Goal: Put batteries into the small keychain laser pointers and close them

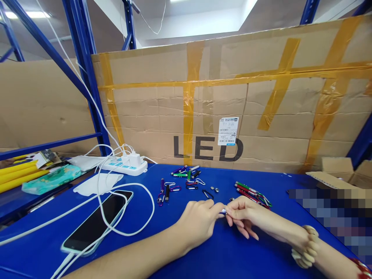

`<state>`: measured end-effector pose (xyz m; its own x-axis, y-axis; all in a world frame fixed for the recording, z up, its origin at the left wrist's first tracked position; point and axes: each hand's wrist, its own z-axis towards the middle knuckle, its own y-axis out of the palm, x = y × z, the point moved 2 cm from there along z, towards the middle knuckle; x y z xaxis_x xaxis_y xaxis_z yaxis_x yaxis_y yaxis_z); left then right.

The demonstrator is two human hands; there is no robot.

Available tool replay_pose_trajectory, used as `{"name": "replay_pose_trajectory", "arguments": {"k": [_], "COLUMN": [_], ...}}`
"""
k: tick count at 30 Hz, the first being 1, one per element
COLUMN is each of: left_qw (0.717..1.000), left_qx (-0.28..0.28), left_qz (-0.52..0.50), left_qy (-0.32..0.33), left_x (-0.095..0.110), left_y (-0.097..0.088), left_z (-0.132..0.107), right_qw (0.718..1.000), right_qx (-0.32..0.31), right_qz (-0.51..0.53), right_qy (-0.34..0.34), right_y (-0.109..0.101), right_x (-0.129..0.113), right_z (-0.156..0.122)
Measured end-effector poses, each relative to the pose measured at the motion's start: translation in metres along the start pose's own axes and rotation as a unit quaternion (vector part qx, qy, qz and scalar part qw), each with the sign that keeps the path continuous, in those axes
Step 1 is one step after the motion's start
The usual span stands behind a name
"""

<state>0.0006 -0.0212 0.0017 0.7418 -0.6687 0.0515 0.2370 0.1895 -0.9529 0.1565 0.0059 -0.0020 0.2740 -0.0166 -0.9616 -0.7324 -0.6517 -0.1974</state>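
My left hand (200,221) and my right hand (242,217) meet over the blue table (162,252), both pinching one small silver metal piece (223,211) between their fingertips. Just beyond the hands lie several small keychain flashlights (186,173) in purple, green and black, with loose carabiner clips (207,193) and small silver caps (214,189). To the right of them is a bunch of red and green flashlights (251,192). My right wrist wears a beaded bracelet (305,248).
A smartphone (97,223) lies at the left with a white cable looping over it. A white power strip (124,164) sits behind it. A taped cardboard sheet marked LED (232,108) walls off the back. An open carton (340,174) stands at the right.
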Motion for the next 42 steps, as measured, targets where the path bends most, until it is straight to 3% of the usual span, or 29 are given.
{"name": "replay_pose_trajectory", "arguments": {"k": [11,15,19,23,34,42], "left_qw": [0.989,0.985,0.983,0.982,0.975,0.971], "left_qx": [0.04,0.04,0.041,0.034,0.006,-0.009], "left_qz": [-0.144,-0.159,-0.155,-0.156,-0.215,-0.238], "left_qy": [-0.007,-0.045,-0.088,-0.098,-0.051,0.006], "left_x": [-0.005,-0.006,-0.009,-0.011,-0.014,-0.014], "left_y": [0.001,0.0,0.0,-0.001,0.004,0.005], "left_z": [0.003,0.003,0.004,0.004,0.003,0.004], "right_qw": [0.999,0.995,0.956,0.914,0.898,0.928], "right_qx": [0.042,0.081,0.186,0.258,0.232,0.204], "right_qz": [0.018,-0.066,-0.211,-0.269,-0.309,-0.284], "right_qy": [0.018,-0.006,-0.086,-0.161,-0.209,-0.126], "right_y": [0.0,-0.001,-0.007,-0.014,-0.015,-0.015], "right_x": [-0.008,-0.008,-0.01,-0.012,-0.013,-0.007], "right_z": [-0.006,-0.002,-0.001,-0.003,-0.005,0.001]}}
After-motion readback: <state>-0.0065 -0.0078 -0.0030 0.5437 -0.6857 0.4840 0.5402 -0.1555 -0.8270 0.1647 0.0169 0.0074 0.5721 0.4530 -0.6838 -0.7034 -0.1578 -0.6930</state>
